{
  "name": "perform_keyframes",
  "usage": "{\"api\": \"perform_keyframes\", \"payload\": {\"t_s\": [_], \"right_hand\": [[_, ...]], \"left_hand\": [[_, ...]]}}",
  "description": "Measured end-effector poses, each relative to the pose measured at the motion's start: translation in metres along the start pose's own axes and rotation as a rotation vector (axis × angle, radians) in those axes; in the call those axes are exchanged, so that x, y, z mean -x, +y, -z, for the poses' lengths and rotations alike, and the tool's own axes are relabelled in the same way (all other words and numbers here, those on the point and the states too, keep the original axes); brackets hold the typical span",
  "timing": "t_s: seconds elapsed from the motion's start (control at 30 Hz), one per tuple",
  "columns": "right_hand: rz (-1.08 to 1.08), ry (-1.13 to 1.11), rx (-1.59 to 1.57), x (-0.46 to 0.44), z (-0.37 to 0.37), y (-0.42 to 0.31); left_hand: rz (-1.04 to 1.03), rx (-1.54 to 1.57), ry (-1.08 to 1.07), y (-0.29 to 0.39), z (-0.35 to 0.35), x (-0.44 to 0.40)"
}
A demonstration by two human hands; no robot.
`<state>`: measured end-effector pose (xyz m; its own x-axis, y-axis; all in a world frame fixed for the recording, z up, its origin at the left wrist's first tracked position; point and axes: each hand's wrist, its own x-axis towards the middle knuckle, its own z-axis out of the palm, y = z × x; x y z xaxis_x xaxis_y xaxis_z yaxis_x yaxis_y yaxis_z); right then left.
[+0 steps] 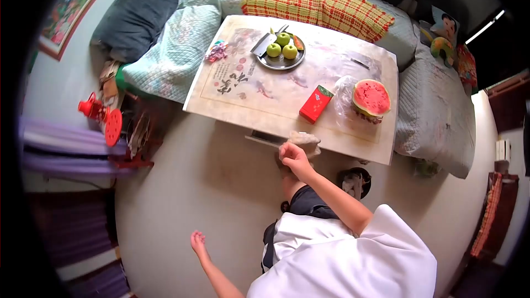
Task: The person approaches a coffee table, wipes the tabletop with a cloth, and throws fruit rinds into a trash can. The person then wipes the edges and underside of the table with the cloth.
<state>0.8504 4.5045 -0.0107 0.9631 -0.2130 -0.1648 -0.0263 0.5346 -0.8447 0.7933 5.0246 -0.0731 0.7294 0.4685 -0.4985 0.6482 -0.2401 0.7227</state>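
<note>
My right hand (296, 161) is at the near edge of the low table, its fingers curled around a crumpled beige cloth (305, 140). Part of the cloth bulges out beyond the knuckles. Low on the left, my left hand (198, 240) hangs over the floor with nothing in it, fingers loosely bent and apart. Closest to the cloth on the tabletop lies a red box (316, 104) with a green end. To its right, a cut watermelon half (371, 98) rests cut side up beside a clear plastic bag (344, 95).
A metal tray (280, 67) holds several green fruits (289, 51) and a cleaver (263, 44). Pinkish crumpled wrapping (217, 51) and a dark slim object (360, 63) lie on the table (243, 105). A dark bin (361, 181) stands below; covered sofas (436, 105) border the table.
</note>
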Motion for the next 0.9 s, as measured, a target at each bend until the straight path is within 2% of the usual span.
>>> {"api": "perform_keyframes", "payload": {"t_s": [0.07, 0.17, 0.23, 0.3, 0.37, 0.4, 0.43, 0.53, 0.6, 0.63, 0.67, 0.73, 0.8, 0.83, 0.87, 0.9], "right_hand": [[-0.024, 0.008, -0.072, -0.037, 0.008, 0.008], [-0.036, 0.051, -0.086, -0.107, 0.012, 0.011], [-0.043, 0.034, -0.136, -0.154, 0.000, 0.002], [-0.055, -0.002, -0.119, -0.202, -0.012, -0.019], [-0.086, -0.041, -0.003, -0.257, -0.020, -0.033], [-0.125, -0.078, -0.076, -0.286, -0.017, -0.042], [-0.156, -0.048, 0.094, -0.314, -0.002, -0.043], [-0.131, 0.123, 0.235, -0.392, 0.029, -0.027], [-0.178, 0.294, 0.464, -0.434, 0.056, 0.014], [-0.181, 0.401, 0.641, -0.450, 0.068, 0.040], [-0.118, 0.450, 0.773, -0.462, 0.082, 0.078], [-0.158, 0.464, 1.090, -0.475, 0.081, 0.123], [-0.217, 0.468, 1.244, -0.496, 0.065, 0.169], [-0.375, 0.514, 1.379, -0.507, 0.043, 0.187], [-0.542, 0.552, 1.504, -0.513, 0.028, 0.207], [-0.586, 0.536, 1.496, -0.522, 0.022, 0.232]], "left_hand": [[-0.147, -0.012, -0.086, 0.046, -0.032, -0.046], [-0.136, 0.062, -0.153, 0.073, -0.104, -0.072], [-0.006, 0.032, -0.370, 0.083, -0.145, -0.070], [0.055, -0.135, -0.493, 0.101, -0.188, -0.063], [0.042, -0.198, -0.550, 0.102, -0.201, -0.087], [0.029, -0.254, -0.592, 0.094, -0.200, -0.096], [0.057, -0.252, -0.567, 0.107, -0.199, -0.100], [0.072, -0.222, -0.535, 0.164, -0.205, -0.146], [0.193, -0.235, -0.527, 0.163, -0.207, -0.200], [0.169, -0.228, -0.541, 0.167, -0.220, -0.233], [0.205, -0.332, -0.562, 0.170, -0.229, -0.265], [0.257, -0.447, -0.607, 0.185, -0.268, -0.337], [-0.248, -0.506, -0.822, 0.202, -0.325, -0.416], [-0.354, -0.526, -0.789, 0.254, -0.370, -0.442], [-0.563, -0.573, -0.737, 0.295, -0.412, -0.470], [-0.463, -0.783, -0.695, 0.327, -0.448, -0.501]]}}
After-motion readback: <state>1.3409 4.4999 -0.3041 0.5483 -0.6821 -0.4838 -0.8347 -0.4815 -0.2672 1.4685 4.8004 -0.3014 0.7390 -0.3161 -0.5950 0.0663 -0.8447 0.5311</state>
